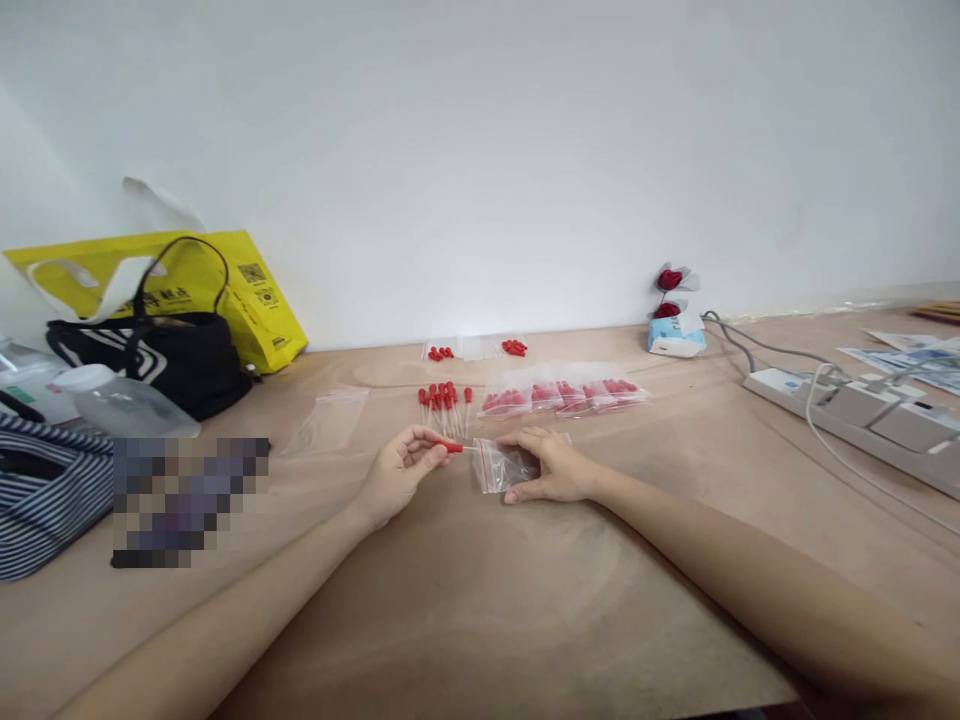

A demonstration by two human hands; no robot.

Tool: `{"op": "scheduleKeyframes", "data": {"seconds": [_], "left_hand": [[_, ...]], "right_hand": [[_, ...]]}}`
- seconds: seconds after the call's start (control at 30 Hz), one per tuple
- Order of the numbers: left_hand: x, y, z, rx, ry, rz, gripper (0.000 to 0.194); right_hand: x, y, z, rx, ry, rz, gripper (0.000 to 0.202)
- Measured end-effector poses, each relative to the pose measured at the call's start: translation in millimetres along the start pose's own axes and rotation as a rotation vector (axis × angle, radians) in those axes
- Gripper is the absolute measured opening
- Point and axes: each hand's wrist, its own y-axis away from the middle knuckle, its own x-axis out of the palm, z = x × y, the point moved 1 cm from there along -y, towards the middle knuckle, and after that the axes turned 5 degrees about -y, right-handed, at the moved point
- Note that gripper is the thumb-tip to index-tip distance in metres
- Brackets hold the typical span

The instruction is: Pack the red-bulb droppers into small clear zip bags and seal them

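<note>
Between thumb and fingers, my left hand [405, 470] pinches a dropper [453, 448] by its red bulb. The thin clear tube of that dropper points right, at the mouth of a small zip bag [492, 468] with a red line along its opening. My right hand [551, 466] grips the bag from its far side, fingers and thumb on the plastic. Whether the tube's tip is inside the bag, I cannot tell. Several loose droppers [442, 400] lie just beyond my left hand, bulbs pointing away. Behind my right hand are filled bags [559, 395] with red bulbs inside.
Near the wall lie red bulbs [441, 353] on clear bags. Flat plastic bags [330, 415] are left of the droppers. At left stand a yellow bag [270, 310], a black bag [187, 360] and a plastic bottle [124, 400]. A power strip [862, 405] with cables lies at right.
</note>
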Motion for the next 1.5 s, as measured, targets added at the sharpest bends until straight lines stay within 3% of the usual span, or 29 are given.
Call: {"op": "scheduleKeyframes", "data": {"seconds": [0.23,0.33,0.6,0.77,1.0,1.1,1.27,1.4,1.5], "left_hand": [[25.3,1.0,-0.3,0.108,-0.168,0.276,0.023],[28.5,-2.4,3.7,0.149,-0.221,0.335,0.018],[22.7,-2.5,5.4,0.212,-0.363,0.283,0.008],[20.6,-1.2,6.7,0.190,-0.418,0.223,0.013],[27.4,-4.5,1.0,0.204,-0.523,0.254,0.011],[30.5,-7.6,3.8,0.208,-0.536,0.208,0.013],[26.7,-10.1,13.2,0.164,-0.439,-0.004,0.023],[5.5,-21.6,11.8,0.252,-0.446,-0.150,0.021],[-20.4,-49.6,12.9,0.156,-0.523,-0.303,0.022]], "right_hand": [[2.8,-1.8,4.8,-0.010,-0.054,0.024,0.073],[-1.1,0.8,2.9,-0.009,-0.142,0.062,0.078],[-25.6,14.8,-21.5,0.038,-0.269,0.070,0.089],[-21.8,13.3,-21.4,0.058,-0.290,0.081,0.086],[-18.7,11.5,-20.4,0.048,-0.304,0.092,0.085],[-17.2,10.0,-21.8,0.047,-0.317,0.083,0.084],[-13.1,6.6,-18.2,0.024,-0.273,0.043,0.080],[-12.3,6.6,-12.7,0.024,-0.204,0.020,0.072],[-12.5,6.8,-10.9,0.018,-0.198,0.031,0.067]]}}
